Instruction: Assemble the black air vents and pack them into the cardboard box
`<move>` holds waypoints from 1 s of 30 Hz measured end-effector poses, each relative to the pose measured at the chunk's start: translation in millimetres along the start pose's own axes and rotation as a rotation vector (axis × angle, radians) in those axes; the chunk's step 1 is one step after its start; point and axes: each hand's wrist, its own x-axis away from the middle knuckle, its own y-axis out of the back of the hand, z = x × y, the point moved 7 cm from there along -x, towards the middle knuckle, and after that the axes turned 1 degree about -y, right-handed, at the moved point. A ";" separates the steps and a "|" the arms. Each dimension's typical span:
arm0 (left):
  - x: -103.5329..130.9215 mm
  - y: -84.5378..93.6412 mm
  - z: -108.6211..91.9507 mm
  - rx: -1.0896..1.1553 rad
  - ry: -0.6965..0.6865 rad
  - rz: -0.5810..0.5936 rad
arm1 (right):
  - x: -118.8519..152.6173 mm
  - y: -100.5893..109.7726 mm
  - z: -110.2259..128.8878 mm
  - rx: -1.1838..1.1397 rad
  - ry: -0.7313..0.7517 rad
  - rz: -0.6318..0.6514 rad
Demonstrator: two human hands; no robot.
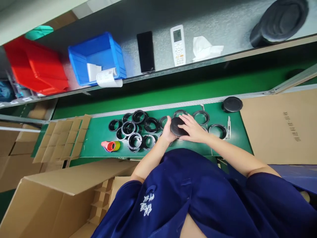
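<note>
Between my two hands is a black round cap-like piece (178, 127), held over the front part of the green table. My left hand (167, 132) grips it from its left side, thumb up along the rim. From the right, my right hand (194, 129) curls its fingers over the top face and edge. Several black rings (151, 125) cluster on the table to the left of my hands. More rings, such as a flat one (201, 117), lie behind and to the right; some are partly hidden by my hands.
A utility knife (229, 127) and a black lidded cylinder (232, 104) lie on the right, beside flat cardboard (282, 129). A tape roll (113, 146) and cardboard dividers (61, 138) are left. An open carton (49, 195) stands before the table. Overhead, a shelf holds a blue bin (95, 53).
</note>
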 end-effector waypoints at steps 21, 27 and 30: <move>-12.2 72.0 0.7 -0.138 0.166 -0.184 | 5.5 -19.1 -159.8 0.292 -0.695 -0.254; -40.1 87.3 -26.3 -0.173 0.159 -0.211 | -3.4 -62.0 -177.9 0.190 -0.695 -0.166; -47.9 89.8 -30.2 -0.224 0.175 -0.253 | -5.9 -8.6 -236.4 0.174 -0.771 -0.378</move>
